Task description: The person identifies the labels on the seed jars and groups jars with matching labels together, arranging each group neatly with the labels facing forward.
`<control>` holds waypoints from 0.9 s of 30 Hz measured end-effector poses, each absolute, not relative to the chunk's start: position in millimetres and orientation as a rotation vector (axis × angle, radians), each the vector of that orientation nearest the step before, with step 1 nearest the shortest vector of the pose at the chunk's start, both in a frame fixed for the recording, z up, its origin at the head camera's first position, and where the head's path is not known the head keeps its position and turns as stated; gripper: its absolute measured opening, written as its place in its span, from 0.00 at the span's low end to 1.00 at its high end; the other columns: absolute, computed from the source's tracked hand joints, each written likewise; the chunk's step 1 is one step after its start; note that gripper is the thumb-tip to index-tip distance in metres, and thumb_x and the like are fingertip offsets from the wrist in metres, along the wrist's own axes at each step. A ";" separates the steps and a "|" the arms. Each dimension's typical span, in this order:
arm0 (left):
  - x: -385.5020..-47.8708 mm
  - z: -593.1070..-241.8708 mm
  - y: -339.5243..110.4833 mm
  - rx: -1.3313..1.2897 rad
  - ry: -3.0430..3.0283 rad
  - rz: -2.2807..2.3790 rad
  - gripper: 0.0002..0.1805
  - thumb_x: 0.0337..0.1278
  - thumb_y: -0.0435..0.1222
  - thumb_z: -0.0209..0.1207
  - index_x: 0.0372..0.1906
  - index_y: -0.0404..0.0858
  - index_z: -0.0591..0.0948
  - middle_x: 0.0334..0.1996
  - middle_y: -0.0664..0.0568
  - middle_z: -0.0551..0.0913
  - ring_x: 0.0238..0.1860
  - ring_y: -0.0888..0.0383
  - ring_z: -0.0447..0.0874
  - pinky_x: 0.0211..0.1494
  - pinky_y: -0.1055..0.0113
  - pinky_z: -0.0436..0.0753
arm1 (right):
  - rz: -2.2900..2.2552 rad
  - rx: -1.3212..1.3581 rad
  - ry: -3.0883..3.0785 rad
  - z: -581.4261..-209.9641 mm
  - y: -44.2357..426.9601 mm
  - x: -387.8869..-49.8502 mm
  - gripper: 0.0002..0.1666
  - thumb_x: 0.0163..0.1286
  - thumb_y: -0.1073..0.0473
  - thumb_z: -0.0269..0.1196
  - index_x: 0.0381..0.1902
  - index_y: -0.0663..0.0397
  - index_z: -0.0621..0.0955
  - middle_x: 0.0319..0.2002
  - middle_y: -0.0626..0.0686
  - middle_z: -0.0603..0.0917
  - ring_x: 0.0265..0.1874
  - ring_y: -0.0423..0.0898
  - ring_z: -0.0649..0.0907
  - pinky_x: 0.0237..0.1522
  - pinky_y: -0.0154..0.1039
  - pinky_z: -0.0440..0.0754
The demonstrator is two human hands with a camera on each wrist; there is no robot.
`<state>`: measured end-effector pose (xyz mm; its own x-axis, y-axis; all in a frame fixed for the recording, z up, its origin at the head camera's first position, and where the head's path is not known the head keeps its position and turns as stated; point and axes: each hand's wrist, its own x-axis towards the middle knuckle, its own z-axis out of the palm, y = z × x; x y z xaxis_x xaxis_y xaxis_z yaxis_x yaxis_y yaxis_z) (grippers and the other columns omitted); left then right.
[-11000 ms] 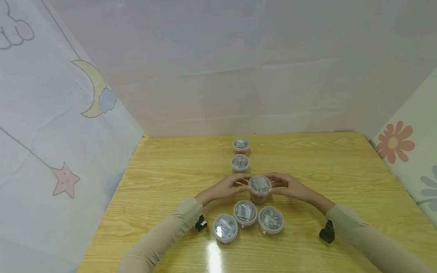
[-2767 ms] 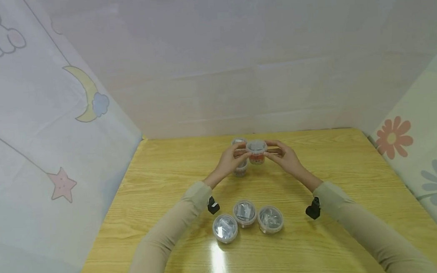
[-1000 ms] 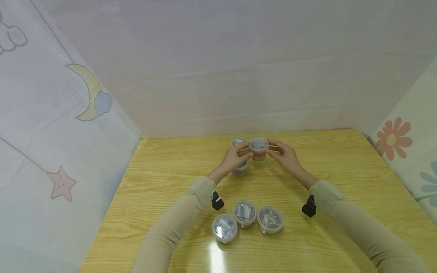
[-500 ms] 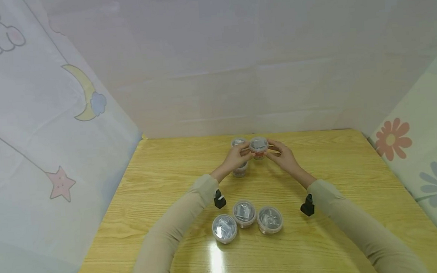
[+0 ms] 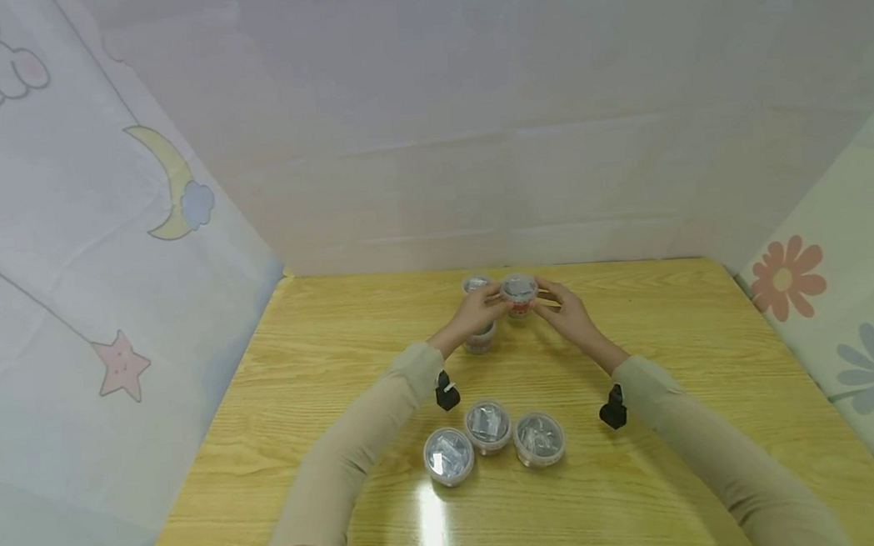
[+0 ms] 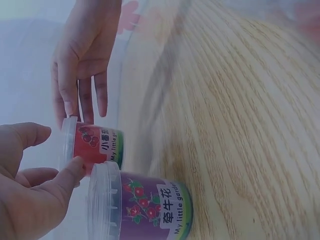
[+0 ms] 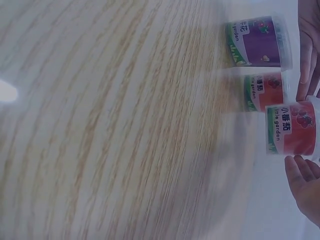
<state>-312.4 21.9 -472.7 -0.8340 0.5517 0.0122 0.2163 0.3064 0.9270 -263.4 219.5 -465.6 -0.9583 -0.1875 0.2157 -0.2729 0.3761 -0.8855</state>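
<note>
Between both hands is a small red plastic tub (image 5: 519,295) with a clear lid, labelled with little tomatoes and "My little garden". My left hand (image 5: 471,315) pinches its left side, while my right hand (image 5: 571,316) grips the right side with thumb and fingers. In the right wrist view the held red tub (image 7: 297,130) is upright, its base raised off the table. Close by on its left stand a purple flower tub (image 7: 255,42) and a second red tub (image 7: 267,92). In the head view the left hand partly hides these two.
Nearer on the wooden table (image 5: 319,313) stand three more lidded tubs: a left one (image 5: 449,457), a middle one (image 5: 487,427) and a right one (image 5: 540,439). A pale curtain (image 5: 433,206) rises behind the table's back edge. Black wrist cameras hang below both sleeves.
Since the oldest frame, both hands have carried the red tub from mid-table toward the back, right of the two rear tubs. Over the last second it shifts only slightly; the near tubs stay put.
</note>
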 end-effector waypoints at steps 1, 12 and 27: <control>-312.9 -472.5 22.7 0.687 2.274 1.534 0.30 0.66 0.41 0.52 0.68 0.34 0.60 0.66 0.43 0.65 0.62 0.49 0.70 0.57 0.61 0.77 | 1.652 0.425 -2.544 -465.9 219.8 -263.9 0.32 0.67 0.68 0.56 0.66 0.72 0.60 0.62 0.73 0.62 0.59 0.70 0.67 0.55 0.60 0.72; -316.8 -472.1 26.2 0.571 2.272 1.505 0.30 0.67 0.41 0.50 0.69 0.34 0.59 0.68 0.42 0.61 0.66 0.47 0.64 0.63 0.57 0.72 | 1.676 0.454 -2.558 -495.8 230.2 -284.1 0.33 0.69 0.65 0.54 0.68 0.68 0.58 0.64 0.69 0.60 0.60 0.67 0.67 0.57 0.54 0.72; -323.0 -471.1 31.7 0.509 2.273 1.467 0.29 0.67 0.41 0.49 0.68 0.35 0.61 0.66 0.43 0.65 0.65 0.47 0.66 0.62 0.54 0.72 | 1.682 0.445 -2.597 -474.4 221.1 -273.6 0.32 0.70 0.68 0.53 0.66 0.75 0.56 0.64 0.75 0.58 0.61 0.70 0.65 0.59 0.58 0.69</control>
